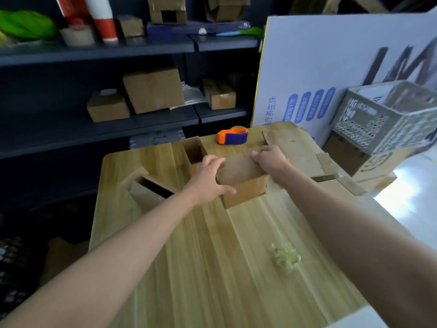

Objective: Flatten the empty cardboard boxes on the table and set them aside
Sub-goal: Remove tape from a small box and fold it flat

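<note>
Wooden table (212, 256) bears three boxes (243, 194), flattened cardboard (295, 150), tape dispenser (233, 136), crumpled tape (285, 258).

brown cardboard box (244, 189) at mid tabletop (212, 256), upright, top flap down, not yet flattened; held by left hand (208, 177) at left edge, right hand (269, 159) at far right edge. second box (192, 151) just behind, upright, top open. third box (146, 191) near left edge, tilted, flaps splayed. flattened cardboard (299, 153) lying flat at far right.
</note>
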{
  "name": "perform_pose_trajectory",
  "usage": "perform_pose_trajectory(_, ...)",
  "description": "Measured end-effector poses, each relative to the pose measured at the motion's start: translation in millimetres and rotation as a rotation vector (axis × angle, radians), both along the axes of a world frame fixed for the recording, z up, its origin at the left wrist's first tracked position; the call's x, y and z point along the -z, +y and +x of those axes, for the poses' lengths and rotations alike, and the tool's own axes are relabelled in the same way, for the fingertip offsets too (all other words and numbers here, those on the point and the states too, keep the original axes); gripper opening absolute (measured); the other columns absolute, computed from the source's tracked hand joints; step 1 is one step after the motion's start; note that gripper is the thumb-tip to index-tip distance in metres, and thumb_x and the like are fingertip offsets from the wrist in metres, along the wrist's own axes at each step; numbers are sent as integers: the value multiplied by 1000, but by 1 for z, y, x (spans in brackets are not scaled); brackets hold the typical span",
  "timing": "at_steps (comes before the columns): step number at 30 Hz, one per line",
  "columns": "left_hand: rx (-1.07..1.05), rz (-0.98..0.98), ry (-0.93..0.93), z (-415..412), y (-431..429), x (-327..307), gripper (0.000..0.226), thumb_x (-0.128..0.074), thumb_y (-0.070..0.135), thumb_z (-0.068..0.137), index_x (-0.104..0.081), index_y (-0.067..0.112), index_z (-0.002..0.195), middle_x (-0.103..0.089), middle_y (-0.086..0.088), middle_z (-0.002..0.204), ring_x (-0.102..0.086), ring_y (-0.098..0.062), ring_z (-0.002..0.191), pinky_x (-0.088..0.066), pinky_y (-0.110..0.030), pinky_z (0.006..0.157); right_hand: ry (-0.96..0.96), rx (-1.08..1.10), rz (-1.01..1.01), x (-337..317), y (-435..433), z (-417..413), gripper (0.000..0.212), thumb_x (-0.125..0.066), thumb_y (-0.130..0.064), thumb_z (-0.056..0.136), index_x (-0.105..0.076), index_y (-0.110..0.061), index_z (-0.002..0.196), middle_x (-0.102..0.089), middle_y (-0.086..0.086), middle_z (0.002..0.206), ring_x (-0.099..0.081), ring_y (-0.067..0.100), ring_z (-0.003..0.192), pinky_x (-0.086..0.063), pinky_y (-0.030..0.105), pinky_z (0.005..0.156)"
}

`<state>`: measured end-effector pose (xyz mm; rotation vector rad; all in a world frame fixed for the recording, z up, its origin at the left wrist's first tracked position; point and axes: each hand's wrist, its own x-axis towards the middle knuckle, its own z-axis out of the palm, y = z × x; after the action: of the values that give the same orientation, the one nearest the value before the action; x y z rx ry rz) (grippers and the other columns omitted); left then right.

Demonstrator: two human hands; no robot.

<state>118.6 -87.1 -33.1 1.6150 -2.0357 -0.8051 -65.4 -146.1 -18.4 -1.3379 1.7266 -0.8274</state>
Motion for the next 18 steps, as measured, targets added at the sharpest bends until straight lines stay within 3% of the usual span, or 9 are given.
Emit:
perform_pose_trajectory(2,-2,28,-7,5,9,3,84,-79,40,70,-38,16,140,-30,1,138,-33,-18,128,-32,-39,109,-40,35,77,7,18,5,36,-54,-26,93,-55,-9,125,-58,7,114,-54,18,92,-44,28,76)
perform_pose_trajectory(4,-13,36,-51,10,18,9,71,-79,38,71,-48,18,131,-36,1,133,-35,-18,124,-36,-39,106,-76,63,155,17,36,12,40,-52,-26,95,-51,-5,129,-58,9,119,-53,22,97,-46,32,81)
perform_pose_trajectory(8,-45,30,-186,22,39,25,42,-77,38,73,-61,23,108,-47,6,109,-42,-17,111,-42,-42,98,-99,43,249,45,73,29,34,-50,-26,97,-55,-4,123,-57,6,105,-53,20,90,-43,24,61)
perform_pose_trajectory(13,-43,135,-261,33,66,56,53,-77,26,75,-57,12,122,-53,-6,119,-49,-23,113,-41,-36,99,-101,-14,322,79,104,47,42,-51,-25,97,-48,-4,134,-57,10,122,-53,21,95,-43,24,64)
perform_pose_trajectory(16,-75,158,-220,37,76,74,46,-75,19,77,-57,9,119,-56,-9,116,-52,-23,108,-43,-36,96,-108,-23,350,89,111,51,48,-52,-24,97,-40,-6,140,-54,12,128,-53,21,97,-44,28,69)
perform_pose_trajectory(18,-109,145,-186,37,77,79,39,-74,18,79,-59,10,114,-59,-7,111,-55,-22,102,-45,-35,92,57,-69,313,90,109,50,51,-55,-29,95,-39,-7,138,-53,12,126,-51,20,96,-45,30,72)
